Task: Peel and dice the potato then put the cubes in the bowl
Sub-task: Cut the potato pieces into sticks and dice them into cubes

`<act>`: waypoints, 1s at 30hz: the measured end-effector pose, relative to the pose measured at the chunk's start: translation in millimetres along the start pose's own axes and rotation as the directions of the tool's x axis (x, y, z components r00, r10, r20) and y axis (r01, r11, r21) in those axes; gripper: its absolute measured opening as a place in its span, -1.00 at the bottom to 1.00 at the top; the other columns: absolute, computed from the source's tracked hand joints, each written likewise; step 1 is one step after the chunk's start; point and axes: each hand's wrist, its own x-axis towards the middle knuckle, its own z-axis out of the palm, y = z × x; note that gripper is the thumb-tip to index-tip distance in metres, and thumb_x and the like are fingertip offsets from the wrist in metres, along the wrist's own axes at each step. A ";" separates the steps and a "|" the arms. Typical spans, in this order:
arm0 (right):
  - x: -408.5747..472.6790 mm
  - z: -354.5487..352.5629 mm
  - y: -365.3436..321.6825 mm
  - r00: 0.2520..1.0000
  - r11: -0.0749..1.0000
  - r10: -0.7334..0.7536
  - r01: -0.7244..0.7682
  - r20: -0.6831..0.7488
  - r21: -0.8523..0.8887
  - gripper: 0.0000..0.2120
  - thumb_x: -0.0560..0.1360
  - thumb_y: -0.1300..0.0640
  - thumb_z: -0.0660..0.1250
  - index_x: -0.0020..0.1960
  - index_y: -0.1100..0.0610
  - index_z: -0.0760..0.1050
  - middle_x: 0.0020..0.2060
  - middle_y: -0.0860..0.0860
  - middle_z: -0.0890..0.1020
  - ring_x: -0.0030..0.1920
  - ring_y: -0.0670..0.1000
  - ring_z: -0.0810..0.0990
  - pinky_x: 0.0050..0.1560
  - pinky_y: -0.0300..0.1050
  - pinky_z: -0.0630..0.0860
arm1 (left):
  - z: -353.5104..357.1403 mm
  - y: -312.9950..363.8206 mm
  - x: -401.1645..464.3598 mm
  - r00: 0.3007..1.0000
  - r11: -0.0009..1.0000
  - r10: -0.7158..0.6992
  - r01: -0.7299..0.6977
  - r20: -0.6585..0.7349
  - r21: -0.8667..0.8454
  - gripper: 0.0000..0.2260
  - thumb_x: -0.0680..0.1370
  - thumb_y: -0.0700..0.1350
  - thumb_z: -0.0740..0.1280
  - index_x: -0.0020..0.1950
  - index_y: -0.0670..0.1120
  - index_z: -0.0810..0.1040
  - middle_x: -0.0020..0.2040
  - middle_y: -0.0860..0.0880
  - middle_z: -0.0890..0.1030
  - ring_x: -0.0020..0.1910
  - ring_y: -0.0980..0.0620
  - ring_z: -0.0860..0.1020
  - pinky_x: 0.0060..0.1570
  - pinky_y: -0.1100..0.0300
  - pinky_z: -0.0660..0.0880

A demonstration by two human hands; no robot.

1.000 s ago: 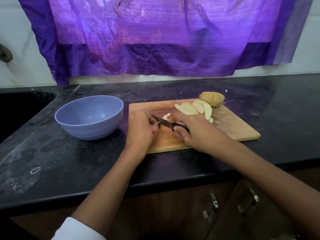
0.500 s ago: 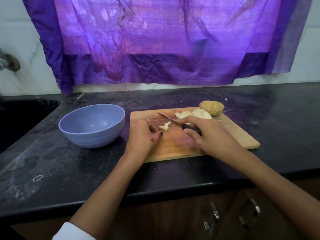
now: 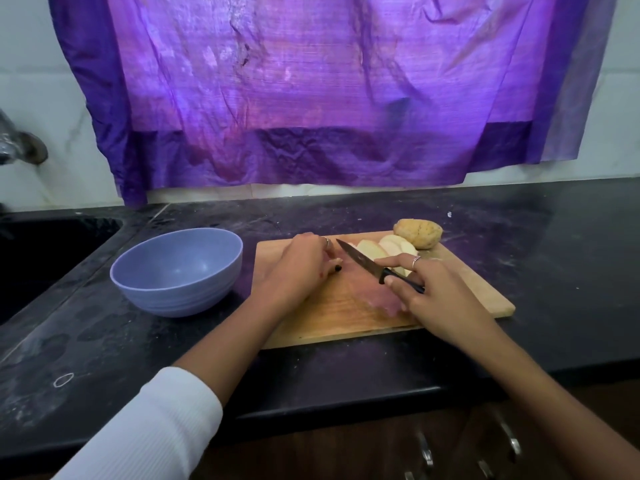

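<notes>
Toward the desk's left edge sits a blue bowl [image 3: 178, 270]; just right of it lies a wooden cutting board [image 3: 349, 306]. On it, the left hand [image 3: 298, 268] curls over cut pieces, the right hand [image 3: 429, 289] grasps a knife [image 3: 375, 268], with potato slices [image 3: 388, 249] and an unpeeled potato [image 3: 419, 233] at the board's far edge.

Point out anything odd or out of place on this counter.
An unpeeled potato piece sits at the far corner of the cutting board, skin still on, beside the peeled slices. The countertop is streaked with pale dusty smears. The bowl looks empty. Nothing is spilled.
</notes>
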 end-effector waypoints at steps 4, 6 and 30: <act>-2.2 0.4 5.5 0.998 0.993 0.011 -0.003 -0.064 0.120 -0.79 0.58 0.16 0.28 0.16 -0.05 0.54 -0.46 -0.23 0.51 -0.39 -0.32 0.50 -0.36 -0.46 0.35 | -1.8 -3.8 22.3 1.000 0.996 -0.006 0.005 0.017 0.086 -0.79 0.56 -0.13 0.36 0.17 -0.13 0.62 0.11 -0.12 0.56 -0.01 -0.11 0.59 0.02 0.07 0.55; -2.0 0.4 11.0 0.996 0.986 0.024 -0.009 -0.087 0.168 -0.77 0.58 0.14 0.26 0.16 -0.12 0.53 -0.49 -0.29 0.52 -0.40 -0.30 0.49 -0.36 -0.44 0.35 | -1.0 -8.1 31.4 1.000 0.991 -0.018 0.018 0.000 0.131 -0.80 0.58 -0.14 0.32 0.18 -0.12 0.61 0.14 -0.12 0.54 0.02 -0.09 0.56 -0.03 0.13 0.50; -3.1 -1.8 21.3 0.986 0.792 0.126 -0.036 -0.106 0.610 -0.77 0.60 0.18 0.22 0.19 -0.03 0.53 -0.51 0.10 0.46 -0.64 -0.10 0.25 -0.60 -0.30 0.22 | 10.7 -28.7 74.9 0.918 0.859 0.322 -0.386 0.232 0.337 -0.64 0.64 0.06 0.13 0.41 0.04 0.43 0.20 -0.06 0.62 0.15 -0.08 0.56 0.19 -0.02 0.45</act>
